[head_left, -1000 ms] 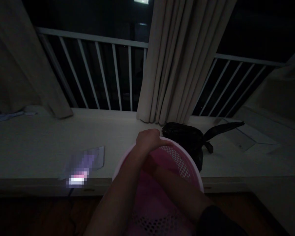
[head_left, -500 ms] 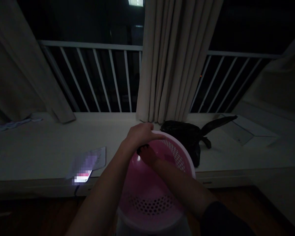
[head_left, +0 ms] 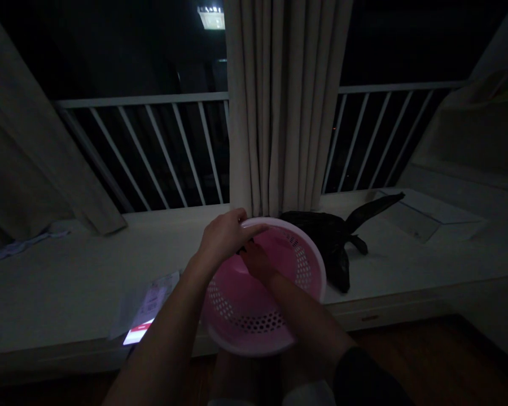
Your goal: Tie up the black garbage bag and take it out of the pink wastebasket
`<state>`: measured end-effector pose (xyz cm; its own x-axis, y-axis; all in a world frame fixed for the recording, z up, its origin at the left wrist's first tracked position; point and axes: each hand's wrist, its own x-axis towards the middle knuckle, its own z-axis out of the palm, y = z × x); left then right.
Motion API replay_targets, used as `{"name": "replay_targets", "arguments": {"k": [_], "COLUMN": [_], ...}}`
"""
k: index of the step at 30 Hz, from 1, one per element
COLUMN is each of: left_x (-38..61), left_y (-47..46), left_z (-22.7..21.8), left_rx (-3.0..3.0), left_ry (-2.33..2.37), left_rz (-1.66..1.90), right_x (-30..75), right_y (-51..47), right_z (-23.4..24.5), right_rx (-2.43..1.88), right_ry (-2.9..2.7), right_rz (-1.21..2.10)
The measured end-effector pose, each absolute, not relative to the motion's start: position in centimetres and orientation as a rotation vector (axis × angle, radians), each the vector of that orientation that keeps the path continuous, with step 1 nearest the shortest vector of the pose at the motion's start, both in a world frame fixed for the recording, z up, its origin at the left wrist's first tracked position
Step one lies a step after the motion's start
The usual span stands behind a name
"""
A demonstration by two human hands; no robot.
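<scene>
A round pink plastic basket (head_left: 258,293), with bands of holes in its wall and a pale rim, is tilted with its opening toward me. My left hand (head_left: 224,234) is closed on the far-left part of its rim, thumb over the inner side. Inside the basket, my right hand (head_left: 256,259) is against the upper inner wall, just below my left thumb. Its fingers are curled around something small and dark, too dim to make out. A knotted black plastic bag (head_left: 322,231) lies right behind the basket.
The basket is at the front edge of a long white window ledge (head_left: 406,265). A lit phone (head_left: 139,331) and a clear plastic packet (head_left: 163,285) lie to the left. A pale box (head_left: 432,217) stands at right. Curtains (head_left: 283,113) and a white railing (head_left: 152,100) are behind.
The basket has shifted left and up in view, and its near rim has risen. My right hand has moved up the inner wall, closer to my left hand.
</scene>
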<state>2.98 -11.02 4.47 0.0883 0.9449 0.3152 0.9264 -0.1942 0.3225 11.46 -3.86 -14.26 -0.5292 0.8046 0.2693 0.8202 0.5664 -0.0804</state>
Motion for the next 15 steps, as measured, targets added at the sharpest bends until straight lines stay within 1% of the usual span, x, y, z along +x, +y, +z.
{"name": "replay_targets", "arguments": {"k": [3, 7, 15], "left_x": [3.1, 3.6, 4.0], "left_y": [-10.5, -9.7, -6.9], "left_z": [3.6, 2.7, 1.7], "left_rx": [2.228, 2.193, 2.167], "left_ry": [2.005, 2.004, 1.968], "left_rz": [0.821, 0.830, 0.798], "right_x": [11.7, 11.7, 11.9], "right_y": [-2.7, -1.3, 1.3], "right_z": [-15.7, -17.1, -17.4], "right_rx": [-1.318, -1.393, -1.578], "right_ry": [-2.501, -2.467, -2.356], "right_rz": [-0.095, -0.036, 0.080]}}
